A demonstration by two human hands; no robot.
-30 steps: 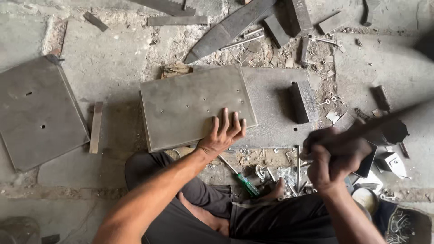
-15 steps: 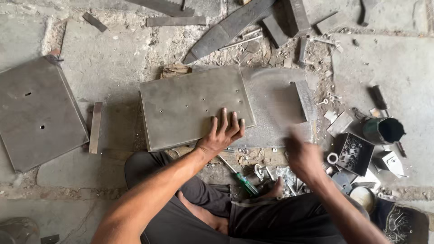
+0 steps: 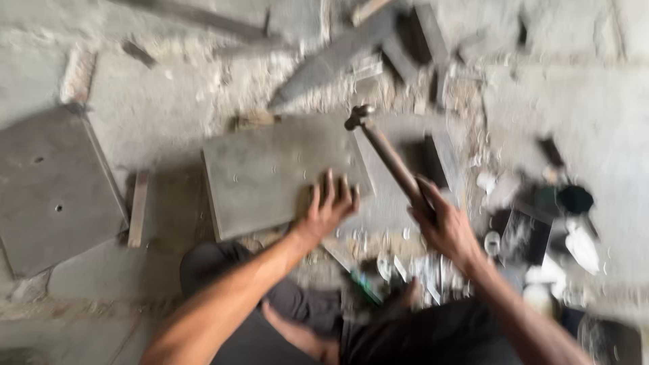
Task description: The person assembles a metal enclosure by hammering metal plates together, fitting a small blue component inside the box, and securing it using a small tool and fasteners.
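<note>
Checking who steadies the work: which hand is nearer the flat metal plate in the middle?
Left. The left hand lies flat on the plate at its near right corner. The right hand is off to the plate's right, gripping the hammer handle.

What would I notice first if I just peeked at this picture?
Probably the hammer in the middle, gripped by the right hand, with its head at the top right corner of a grey metal plate. The left hand lies flat on that plate's lower right edge. A second grey plate lies on the floor at the far left, and small clutter sits at the right.
</note>
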